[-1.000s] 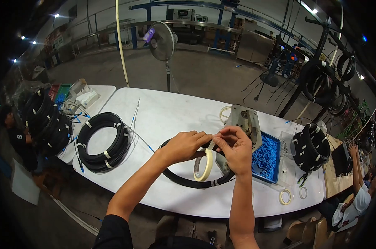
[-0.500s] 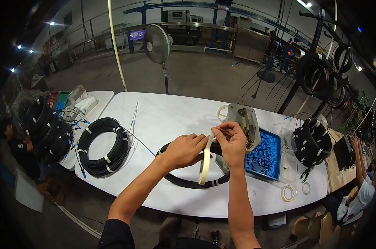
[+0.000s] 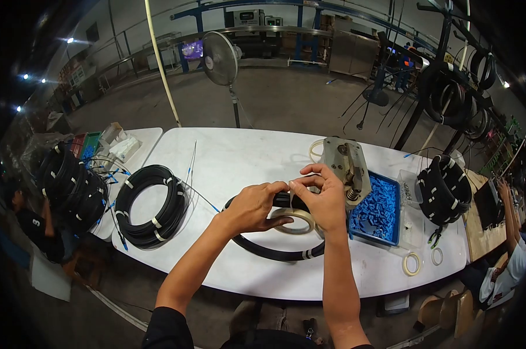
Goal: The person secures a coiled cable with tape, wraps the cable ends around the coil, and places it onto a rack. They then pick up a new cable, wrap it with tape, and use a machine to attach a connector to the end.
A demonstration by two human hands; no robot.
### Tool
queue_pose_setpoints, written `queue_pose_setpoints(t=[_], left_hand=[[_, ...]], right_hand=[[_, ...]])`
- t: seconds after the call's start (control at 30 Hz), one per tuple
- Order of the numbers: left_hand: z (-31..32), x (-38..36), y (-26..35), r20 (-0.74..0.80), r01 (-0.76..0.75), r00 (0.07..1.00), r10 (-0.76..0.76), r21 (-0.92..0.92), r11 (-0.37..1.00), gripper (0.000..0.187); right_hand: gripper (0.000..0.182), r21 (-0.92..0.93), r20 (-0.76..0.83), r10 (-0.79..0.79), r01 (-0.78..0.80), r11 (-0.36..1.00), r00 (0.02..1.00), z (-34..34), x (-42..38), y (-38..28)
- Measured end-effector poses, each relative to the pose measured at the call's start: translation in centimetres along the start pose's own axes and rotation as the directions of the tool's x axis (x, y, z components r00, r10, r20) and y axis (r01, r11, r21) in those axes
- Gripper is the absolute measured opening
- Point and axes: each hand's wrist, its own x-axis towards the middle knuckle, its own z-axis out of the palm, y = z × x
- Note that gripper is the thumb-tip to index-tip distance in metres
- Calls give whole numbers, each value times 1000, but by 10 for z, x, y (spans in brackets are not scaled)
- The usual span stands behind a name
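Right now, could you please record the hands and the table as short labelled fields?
Left hand: at the black coil, thumb beside the tape roll
Right hand: fingers pinched close to the left hand; what they pinch is unclear
Table, left: another black coil with white bands, lying flat
Table, right: metal fixture; blue tray holding blue pieces
Near edge, right: two loose rings
Beyond table: standing fan

Black shirt (image 3: 45,239), far left: one white character, resembles a 3; reading uncertain. Purple item (image 3: 191,50) beside fan (image 3: 220,58): markings too small to read. Rear machine (image 3: 244,18): front panel markings likewise illegible. No other legible text found.
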Motion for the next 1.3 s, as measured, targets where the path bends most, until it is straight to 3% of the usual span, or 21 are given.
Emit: queue_pose_setpoints(t=[0.17, 0.27, 0.33, 0.47, 0.57, 0.63, 0.87, 1.03, 1.17, 1.3], left_hand=[[7, 0, -3, -22, -6, 1000, 5, -30, 1000, 63], [13, 1, -8, -68, -84, 994, 84, -3, 996, 59], [12, 0, -6, -105, -119, 986, 128, 85, 989, 53], [14, 2, -9, -55, -231, 967, 249, 223, 947, 51], [15, 2, -10, -114, -283, 947, 301, 156, 947, 53], [12, 4, -3, -88, -236, 967, 239, 45, 971, 56], [15, 12, -5, -39, -247, 968, 249, 61, 967, 61], [15, 15, -1, -108, -365, 920, 377, 113, 924, 68], [21, 17, -7, -151, -361, 917, 369, 78, 929, 65], [23, 19, -6, -167, -380, 907, 387, 73, 922, 58]], right_hand=[[25, -59, 26, 30, -29, 998, 999, -6, 6, 6], [28, -3, 26, 59, -59, 998, 998, -10, 7, 7], [32, 163, 59, 117, -125, 979, 991, -13, 5, 4], [35, 204, 92, 121, -138, 969, 988, -17, 5, 4], [37, 250, 112, 150, -174, 952, 982, -19, 4, 1], [39, 211, 107, 164, -183, 960, 981, -20, 4, -1], [39, 301, 162, 176, -219, 928, 971, -31, 2, 2], [39, 280, 158, 184, -222, 934, 970, -33, 1, 4], [36, 257, 130, 187, -215, 942, 974, -30, 2, 6], [31, 119, 59, 155, -161, 980, 986, -30, 3, 10]])
